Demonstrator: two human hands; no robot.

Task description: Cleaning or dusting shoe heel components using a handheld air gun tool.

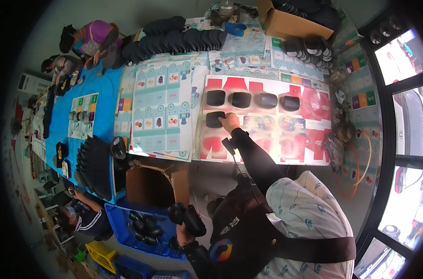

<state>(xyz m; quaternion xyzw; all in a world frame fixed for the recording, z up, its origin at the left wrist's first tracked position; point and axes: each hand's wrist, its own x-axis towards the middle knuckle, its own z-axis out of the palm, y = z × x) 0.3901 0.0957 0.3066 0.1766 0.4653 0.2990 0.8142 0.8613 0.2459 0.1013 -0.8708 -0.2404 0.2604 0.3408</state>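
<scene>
On the red-and-white printed board (309, 135), nearest the glass door (397, 160), four smooth dark pads (241, 100) with rounded corners sit in a row. A fifth pad (213, 119) lies just below the leftmost, with the worker's right hand (230, 122) at its edge; I can't tell whether those fingers pinch it or only touch it. The black-sleeved forearm (255, 156) cuts across the board's near edge, hiding part of it. Low down, the left hand (185, 236) has its fingers closed around a glossy, bulging black piece (194, 222), in front of a blue plastic crate (113, 221) holding similar shiny lumps. A lattice-sided yellow crate (101, 255) stands near that one.

Flat paper sheets (162, 107) printed with little pictures lie left of the board. Behind them, overlapping dark flaps (174, 45) fan out in rows, beside a blue ring (234, 29) and an open cardboard box (293, 24). Further left, co-workers (93, 39) sit along a table under creased blue sheeting (104, 104).
</scene>
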